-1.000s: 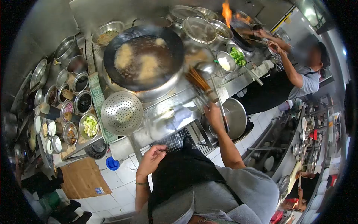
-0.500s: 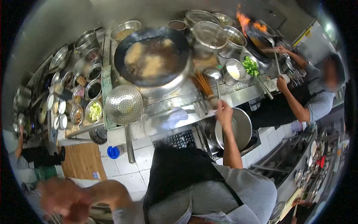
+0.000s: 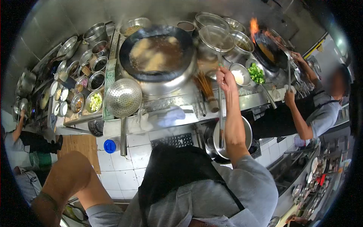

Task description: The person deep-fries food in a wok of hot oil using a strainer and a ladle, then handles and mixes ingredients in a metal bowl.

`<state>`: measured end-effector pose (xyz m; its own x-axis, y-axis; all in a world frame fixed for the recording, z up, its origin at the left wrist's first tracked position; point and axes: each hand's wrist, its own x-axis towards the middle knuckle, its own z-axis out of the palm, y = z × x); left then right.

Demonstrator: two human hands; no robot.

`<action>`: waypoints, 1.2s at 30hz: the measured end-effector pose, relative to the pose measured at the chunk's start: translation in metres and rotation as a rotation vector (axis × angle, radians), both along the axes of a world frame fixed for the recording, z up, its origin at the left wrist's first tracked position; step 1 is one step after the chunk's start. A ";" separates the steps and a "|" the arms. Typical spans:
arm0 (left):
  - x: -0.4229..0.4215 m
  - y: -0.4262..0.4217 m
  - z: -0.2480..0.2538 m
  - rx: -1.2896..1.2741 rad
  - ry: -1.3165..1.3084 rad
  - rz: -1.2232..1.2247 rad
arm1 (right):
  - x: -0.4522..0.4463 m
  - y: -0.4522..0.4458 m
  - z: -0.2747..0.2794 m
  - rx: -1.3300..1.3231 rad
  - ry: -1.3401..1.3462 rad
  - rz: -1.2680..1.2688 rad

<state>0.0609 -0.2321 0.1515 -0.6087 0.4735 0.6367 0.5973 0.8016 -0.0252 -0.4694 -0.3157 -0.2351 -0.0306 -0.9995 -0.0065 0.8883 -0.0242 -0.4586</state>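
My right hand (image 3: 226,78) is closed around the long handle of a ladle (image 3: 221,113). The handle's lower end hangs in front of a large metal pot (image 3: 247,132), and its upper end reaches toward a round mesh strainer (image 3: 216,39), where the bowl is hard to make out. Left of this hand, a bamboo brush (image 3: 206,89) lies on the counter, and a small pot with white contents (image 3: 240,74) is to its right. My left arm (image 3: 73,170) is bent at lower left, its hand out of view. Pale pieces fry in a big wok (image 3: 181,75).
A perforated skimmer (image 3: 124,97) rests on the counter edge. Bowls of ingredients (image 3: 93,102) stand at left. At right, a co-worker (image 3: 321,109) handles a flaming wok (image 3: 270,51) near chopped greens (image 3: 256,73). A blue-lidded container (image 3: 110,146) is below.
My right hand has moved up and away from me with the ladle. The left arm has shifted, taking its blurred hand out of view. The view has turned slightly.
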 end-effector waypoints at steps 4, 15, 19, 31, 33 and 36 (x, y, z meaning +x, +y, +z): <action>-0.005 0.001 -0.003 -0.029 0.002 0.016 | 0.102 0.031 0.088 0.346 0.715 -0.413; 0.005 -0.004 -0.011 -0.037 0.008 0.035 | 0.164 0.065 0.073 0.246 1.577 -0.183; 0.008 -0.007 -0.010 -0.054 0.010 0.030 | 0.193 0.050 0.087 0.076 1.775 -0.489; 0.001 -0.013 -0.004 -0.094 -0.020 0.012 | 0.217 -0.007 0.080 0.096 1.856 -0.536; 0.001 -0.013 -0.006 -0.091 -0.021 0.021 | 0.216 -0.017 0.094 0.080 1.905 -0.580; 0.001 -0.012 -0.009 -0.088 -0.015 0.026 | 0.202 -0.041 0.104 0.119 2.115 -0.426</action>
<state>0.0616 -0.2445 0.1426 -0.6308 0.5114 0.5836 0.5773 0.8118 -0.0874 -0.2671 -0.3570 -0.1311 -0.2360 -0.9297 0.2826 -0.8610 0.0652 -0.5044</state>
